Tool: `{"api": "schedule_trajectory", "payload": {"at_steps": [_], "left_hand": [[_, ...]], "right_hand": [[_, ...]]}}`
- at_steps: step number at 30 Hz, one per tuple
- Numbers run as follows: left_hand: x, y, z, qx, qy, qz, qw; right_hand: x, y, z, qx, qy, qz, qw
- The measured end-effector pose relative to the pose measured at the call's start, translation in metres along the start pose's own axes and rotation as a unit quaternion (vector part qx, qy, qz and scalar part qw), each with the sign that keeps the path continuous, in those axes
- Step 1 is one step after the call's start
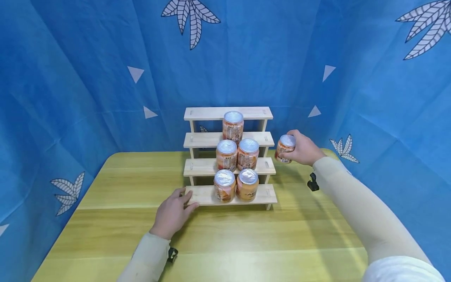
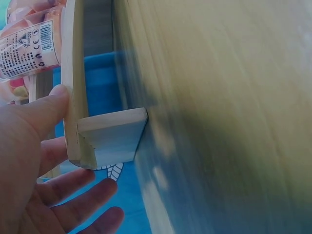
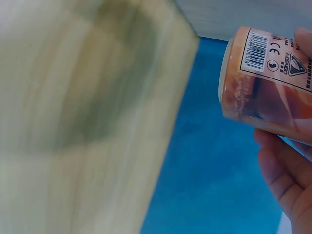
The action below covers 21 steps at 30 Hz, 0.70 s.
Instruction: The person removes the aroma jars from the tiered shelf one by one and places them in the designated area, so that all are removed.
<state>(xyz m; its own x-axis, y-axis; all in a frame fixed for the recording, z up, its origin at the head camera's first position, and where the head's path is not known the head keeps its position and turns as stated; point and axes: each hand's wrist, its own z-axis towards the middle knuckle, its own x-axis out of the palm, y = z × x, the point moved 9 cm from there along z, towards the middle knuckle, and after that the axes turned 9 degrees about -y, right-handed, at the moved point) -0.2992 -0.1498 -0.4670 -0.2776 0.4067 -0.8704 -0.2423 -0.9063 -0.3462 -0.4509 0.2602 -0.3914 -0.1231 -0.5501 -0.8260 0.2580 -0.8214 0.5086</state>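
My right hand (image 1: 304, 149) grips a clear plastic can (image 1: 286, 144) with a silver lid and orange printed contents, held in the air just right of the rack. The right wrist view shows its barcode label, with fingers (image 3: 278, 165) below it. A stepped wooden rack (image 1: 201, 113) stands at the table's middle. At the left end of its lowest shelf (image 1: 201, 195), my left hand (image 1: 172, 213) holds the corner between thumb (image 2: 56, 100) and index finger, the other fingers spread. Similar cans sit upright on the rack: two on the lowest shelf, two on the second, one on the third.
The rack stands on a yellow wood-grain table (image 1: 141, 184). Blue cloth (image 1: 105, 78) with white leaf prints and triangles hangs behind and at both sides. The top shelf bears no can. A small black device (image 1: 312, 182) hangs at the right wrist.
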Motion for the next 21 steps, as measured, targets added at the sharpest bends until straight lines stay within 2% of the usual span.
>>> {"api": "schedule_trajectory", "payload": {"at_steps": [6, 15, 21], "left_hand": [[-0.002, -0.004, 0.001, 0.008, -0.004, 0.002, 1.0000], [0.001, -0.002, 0.001, -0.005, 0.003, 0.010, 0.9999], [0.000, -0.001, 0.001, -0.003, -0.001, 0.014, 0.9999]], "right_hand": [[0.015, -0.009, -0.004, -0.001, 0.018, -0.006, 1.000], [0.037, -0.017, -0.008, -0.005, 0.032, 0.006, 0.999], [0.050, -0.020, -0.011, -0.011, 0.042, 0.010, 0.999]]}}
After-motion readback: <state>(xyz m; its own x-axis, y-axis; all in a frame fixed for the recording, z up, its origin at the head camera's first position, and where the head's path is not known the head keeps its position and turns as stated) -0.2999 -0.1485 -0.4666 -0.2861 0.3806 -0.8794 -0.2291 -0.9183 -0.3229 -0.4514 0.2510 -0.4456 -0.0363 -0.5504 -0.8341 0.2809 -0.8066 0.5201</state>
